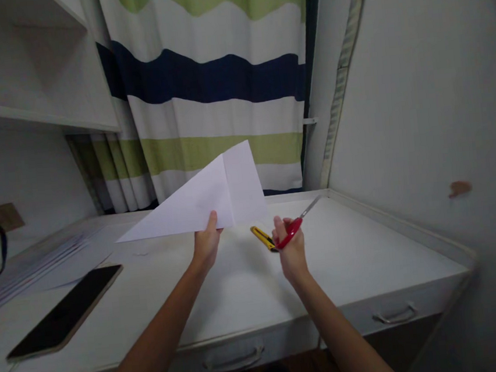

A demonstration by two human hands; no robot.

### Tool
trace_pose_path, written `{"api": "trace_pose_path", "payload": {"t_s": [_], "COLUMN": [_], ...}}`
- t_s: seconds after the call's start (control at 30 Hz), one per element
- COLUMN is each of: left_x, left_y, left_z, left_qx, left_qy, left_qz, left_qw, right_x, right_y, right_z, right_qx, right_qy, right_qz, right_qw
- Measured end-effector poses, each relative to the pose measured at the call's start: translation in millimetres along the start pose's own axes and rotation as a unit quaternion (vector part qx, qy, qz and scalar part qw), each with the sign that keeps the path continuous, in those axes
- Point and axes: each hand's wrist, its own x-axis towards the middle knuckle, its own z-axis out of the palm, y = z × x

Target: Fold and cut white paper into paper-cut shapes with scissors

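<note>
Folded white paper (207, 196): left hand (206, 247) grasps it, fingers mostly hidden. Right of paper, red-handled metal scissors (294, 226): right hand (293, 255) grasps them.

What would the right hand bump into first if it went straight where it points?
Probably the folded white paper in the left hand, near its right edge. Depth is unclear: if the right hand missed it, the striped curtain would likely come next.

Looks across a white desk (368, 244) to a striped curtain (224, 118) (green, white and navy), past a shelf (48, 118) at left and a pale wall (420, 105) at right.
</note>
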Motion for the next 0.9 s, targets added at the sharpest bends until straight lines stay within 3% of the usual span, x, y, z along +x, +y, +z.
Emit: {"api": "trace_pose_path", "payload": {"t_s": [0.07, 0.13, 0.2, 0.3, 0.43, 0.6, 0.9], "left_x": [18.1, 33.2, 44.4, 54.3, 60.1, 61.7, 51.5], "left_y": [-7.7, -17.3, -27.4, -38.7, -45.4, -51.1, -51.6], "left_z": [-7.7, -14.7, -20.1, -26.6, -37.4, -51.4, -44.7], "left_qx": [0.018, 0.043, 0.069, 0.087, 0.07, 0.104, 0.105], "left_qy": [-0.002, -0.004, -0.001, 0.013, 0.045, 0.065, 0.064], "left_qz": [0.007, 0.01, 0.013, 0.02, 0.018, 0.028, 0.007], "left_qw": [1.0, 0.999, 0.998, 0.996, 0.996, 0.992, 0.992], "right_x": [6.0, 9.3, 12.9, 24.6, 45.4, 49.4, 44.2], "right_y": [-7.0, -12.3, -12.0, 1.4, 29.5, 52.1, 56.0], "right_z": [-7.4, -5.0, 6.7, 29.7, 44.4, 37.2, 24.9], "right_qx": [0.02, 0.042, 0.043, 0.007, -0.001, 0.046, 0.029], "right_qy": [-0.044, -0.171, -0.309, -0.424, -0.449, -0.495, -0.474], "right_qz": [0.025, 0.098, 0.189, 0.317, 0.411, 0.478, 0.488], "right_qw": [0.999, 0.979, 0.931, 0.848, 0.793, 0.724, 0.732]}}
